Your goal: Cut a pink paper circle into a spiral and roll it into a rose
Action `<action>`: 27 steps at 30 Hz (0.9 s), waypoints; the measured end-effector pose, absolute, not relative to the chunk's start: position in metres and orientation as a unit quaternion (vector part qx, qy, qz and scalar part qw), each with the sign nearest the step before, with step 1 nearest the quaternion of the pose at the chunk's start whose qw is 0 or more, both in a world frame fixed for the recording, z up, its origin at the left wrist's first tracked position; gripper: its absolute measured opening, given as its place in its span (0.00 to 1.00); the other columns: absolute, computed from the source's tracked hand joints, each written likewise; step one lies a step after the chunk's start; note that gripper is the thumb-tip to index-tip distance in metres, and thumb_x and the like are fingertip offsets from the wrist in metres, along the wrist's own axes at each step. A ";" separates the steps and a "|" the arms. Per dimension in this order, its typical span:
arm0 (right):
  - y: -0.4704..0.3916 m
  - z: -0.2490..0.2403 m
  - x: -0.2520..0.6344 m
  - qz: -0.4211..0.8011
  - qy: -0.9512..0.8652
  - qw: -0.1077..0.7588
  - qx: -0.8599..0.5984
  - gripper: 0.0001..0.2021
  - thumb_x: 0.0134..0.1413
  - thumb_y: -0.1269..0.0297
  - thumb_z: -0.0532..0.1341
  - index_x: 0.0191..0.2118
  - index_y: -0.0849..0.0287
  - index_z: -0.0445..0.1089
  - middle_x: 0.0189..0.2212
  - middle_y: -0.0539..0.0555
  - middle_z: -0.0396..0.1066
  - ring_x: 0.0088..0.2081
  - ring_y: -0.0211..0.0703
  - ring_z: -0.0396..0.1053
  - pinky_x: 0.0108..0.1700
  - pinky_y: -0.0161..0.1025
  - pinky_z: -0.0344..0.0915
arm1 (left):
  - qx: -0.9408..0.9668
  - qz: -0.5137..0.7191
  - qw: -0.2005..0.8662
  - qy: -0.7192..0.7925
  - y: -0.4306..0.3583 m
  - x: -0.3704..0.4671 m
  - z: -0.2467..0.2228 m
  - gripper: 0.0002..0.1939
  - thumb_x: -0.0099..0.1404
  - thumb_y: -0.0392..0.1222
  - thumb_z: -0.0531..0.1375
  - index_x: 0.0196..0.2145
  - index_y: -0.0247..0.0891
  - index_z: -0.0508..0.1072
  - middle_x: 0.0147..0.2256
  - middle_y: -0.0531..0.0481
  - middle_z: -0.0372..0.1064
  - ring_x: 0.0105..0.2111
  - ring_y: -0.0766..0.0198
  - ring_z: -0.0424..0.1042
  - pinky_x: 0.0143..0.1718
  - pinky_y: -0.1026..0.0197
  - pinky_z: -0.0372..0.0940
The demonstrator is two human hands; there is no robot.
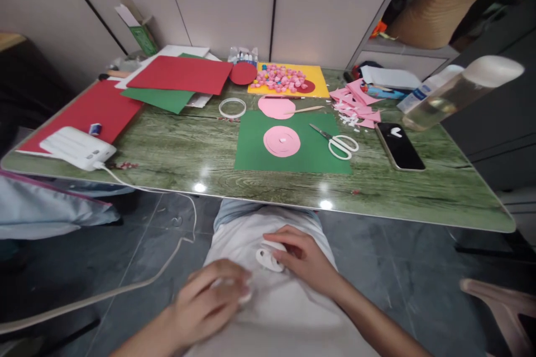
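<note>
Over my lap, below the table edge, my right hand (299, 256) grips a small white rounded object (268, 259) with dark holes in its face; its exact kind is unclear. To its left, my left hand (213, 295) is blurred, fingers curled together with a bit of something white at the tips. Both hands are apart. On the table ahead, a pink paper disc (281, 141) with a cut spiral line and a white speck at its centre lies on a green sheet (255, 159). White-handled scissors (341, 146) rest partly open on that sheet's right side.
Behind are another pink disc (272, 107), a tape roll (232, 107), pink balls (282, 78) on a yellow sheet (320, 81) and pink scraps (355, 103). A phone (401, 146) and bottle (460, 92) stand right; red sheets (180, 73) and a corded white power bank (77, 148) left.
</note>
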State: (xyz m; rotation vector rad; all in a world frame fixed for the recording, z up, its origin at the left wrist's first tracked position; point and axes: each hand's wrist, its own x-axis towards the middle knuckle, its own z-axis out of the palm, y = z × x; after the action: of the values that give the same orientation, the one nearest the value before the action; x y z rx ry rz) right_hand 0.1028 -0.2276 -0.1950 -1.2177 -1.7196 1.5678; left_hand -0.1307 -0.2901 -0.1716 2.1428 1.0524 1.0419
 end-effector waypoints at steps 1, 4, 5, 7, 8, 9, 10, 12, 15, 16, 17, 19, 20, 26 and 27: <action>-0.227 -0.194 0.102 0.574 -0.637 0.251 -0.449 0.15 0.55 0.57 0.61 0.47 0.53 0.74 0.37 0.55 0.70 0.32 0.39 0.65 0.31 0.34 0.60 | 0.802 0.383 0.259 0.377 -0.276 -0.126 -0.181 0.11 0.63 0.31 0.56 0.42 0.41 0.70 0.39 0.48 0.72 0.39 0.66 0.73 0.40 0.64 0.69; -0.227 -0.193 0.101 0.564 -0.647 0.243 -0.451 0.15 0.56 0.59 0.60 0.48 0.54 0.73 0.37 0.54 0.71 0.31 0.37 0.65 0.31 0.34 0.61 | 0.813 0.383 0.242 0.367 -0.248 -0.110 -0.200 0.13 0.60 0.26 0.56 0.40 0.39 0.70 0.36 0.47 0.73 0.37 0.67 0.74 0.38 0.67 0.69; -0.227 -0.193 0.100 0.562 -0.649 0.242 -0.452 0.15 0.56 0.59 0.60 0.49 0.54 0.73 0.36 0.54 0.70 0.31 0.37 0.65 0.31 0.34 0.61 | 0.814 0.386 0.240 0.362 -0.244 -0.107 -0.202 0.13 0.59 0.26 0.57 0.40 0.39 0.70 0.35 0.48 0.73 0.37 0.67 0.74 0.38 0.67 0.69; -0.228 -0.193 0.100 0.557 -0.653 0.243 -0.453 0.15 0.56 0.60 0.60 0.49 0.54 0.73 0.36 0.54 0.70 0.32 0.37 0.65 0.32 0.34 0.61 | 0.817 0.380 0.241 0.360 -0.243 -0.104 -0.203 0.13 0.59 0.27 0.57 0.41 0.40 0.71 0.34 0.48 0.74 0.36 0.67 0.73 0.38 0.66 0.68; -0.228 -0.192 0.100 0.554 -0.655 0.243 -0.452 0.15 0.57 0.61 0.60 0.49 0.54 0.73 0.36 0.54 0.70 0.32 0.37 0.66 0.32 0.34 0.61 | 0.821 0.368 0.242 0.363 -0.244 -0.104 -0.202 0.14 0.60 0.27 0.56 0.41 0.40 0.71 0.34 0.48 0.74 0.36 0.66 0.73 0.39 0.65 0.68; -0.229 -0.192 0.100 0.552 -0.658 0.243 -0.451 0.15 0.57 0.61 0.60 0.49 0.53 0.73 0.37 0.54 0.70 0.33 0.38 0.66 0.33 0.34 0.62 | 0.825 0.353 0.243 0.368 -0.246 -0.105 -0.201 0.14 0.60 0.27 0.56 0.42 0.40 0.71 0.34 0.48 0.74 0.37 0.65 0.72 0.39 0.64 0.68; -0.229 -0.192 0.099 0.550 -0.662 0.243 -0.448 0.15 0.57 0.61 0.60 0.49 0.53 0.72 0.37 0.54 0.71 0.33 0.38 0.66 0.34 0.34 0.62 | 0.830 0.335 0.247 0.372 -0.248 -0.107 -0.200 0.15 0.61 0.28 0.56 0.43 0.40 0.71 0.35 0.48 0.73 0.37 0.65 0.71 0.39 0.63 0.67; -0.229 -0.191 0.099 0.549 -0.669 0.240 -0.440 0.15 0.57 0.62 0.60 0.50 0.54 0.72 0.38 0.54 0.71 0.35 0.38 0.67 0.36 0.35 0.63 | 0.839 0.299 0.258 0.375 -0.250 -0.111 -0.198 0.16 0.62 0.28 0.55 0.46 0.40 0.70 0.36 0.47 0.73 0.38 0.64 0.70 0.40 0.62 0.67; -0.228 -0.190 0.100 0.551 -0.673 0.237 -0.434 0.15 0.57 0.63 0.59 0.50 0.56 0.72 0.38 0.55 0.70 0.37 0.39 0.67 0.38 0.35 0.63 | 0.848 0.267 0.272 0.369 -0.250 -0.113 -0.196 0.18 0.62 0.27 0.53 0.48 0.40 0.69 0.38 0.46 0.71 0.40 0.64 0.69 0.42 0.62 0.67; -0.228 -0.191 0.100 0.552 -0.672 0.238 -0.433 0.15 0.57 0.63 0.59 0.51 0.56 0.72 0.39 0.55 0.70 0.37 0.39 0.68 0.38 0.35 0.63 | 0.849 0.261 0.274 0.369 -0.250 -0.114 -0.195 0.19 0.62 0.27 0.53 0.49 0.40 0.69 0.38 0.45 0.70 0.40 0.63 0.69 0.42 0.62 0.67; -0.228 -0.191 0.100 0.552 -0.671 0.241 -0.433 0.16 0.58 0.63 0.59 0.51 0.55 0.71 0.39 0.55 0.70 0.37 0.39 0.68 0.38 0.35 0.64 | 0.849 0.256 0.276 0.371 -0.250 -0.114 -0.195 0.19 0.62 0.27 0.53 0.49 0.40 0.68 0.39 0.45 0.69 0.41 0.63 0.68 0.42 0.62 0.67; -0.229 -0.193 0.100 0.550 -0.670 0.242 -0.436 0.15 0.57 0.63 0.59 0.51 0.55 0.71 0.39 0.54 0.70 0.36 0.38 0.68 0.37 0.35 0.64 | 0.841 0.248 0.293 0.381 -0.250 -0.114 -0.197 0.18 0.61 0.29 0.54 0.49 0.40 0.68 0.40 0.44 0.67 0.41 0.63 0.68 0.43 0.62 0.67; -0.230 -0.193 0.099 0.547 -0.671 0.241 -0.439 0.15 0.57 0.63 0.59 0.51 0.55 0.71 0.38 0.54 0.70 0.35 0.38 0.68 0.37 0.35 0.64 | 0.833 0.249 0.307 0.388 -0.251 -0.113 -0.198 0.18 0.61 0.31 0.55 0.49 0.39 0.69 0.41 0.44 0.67 0.41 0.63 0.69 0.43 0.62 0.67; -0.209 -0.183 0.113 0.468 -0.758 0.222 -0.397 0.18 0.58 0.63 0.59 0.54 0.50 0.67 0.41 0.53 0.72 0.36 0.38 0.71 0.37 0.35 0.68 | 0.690 0.301 0.464 0.466 -0.249 -0.108 -0.214 0.10 0.58 0.39 0.63 0.39 0.41 0.74 0.49 0.42 0.65 0.49 0.58 0.68 0.46 0.59 0.67; -0.194 -0.178 0.127 0.411 -0.774 0.244 -0.417 0.17 0.58 0.64 0.58 0.53 0.50 0.68 0.41 0.53 0.73 0.35 0.37 0.72 0.36 0.35 0.69 | 0.658 0.310 0.494 0.476 -0.249 -0.107 -0.216 0.10 0.56 0.39 0.64 0.38 0.40 0.74 0.48 0.42 0.66 0.48 0.58 0.68 0.45 0.59 0.67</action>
State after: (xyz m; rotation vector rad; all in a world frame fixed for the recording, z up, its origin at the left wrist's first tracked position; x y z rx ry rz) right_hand 0.1272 -0.1939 -0.1779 -1.1384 -2.1134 1.1215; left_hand -0.1068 -0.2493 -0.2164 1.5966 1.1535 0.7527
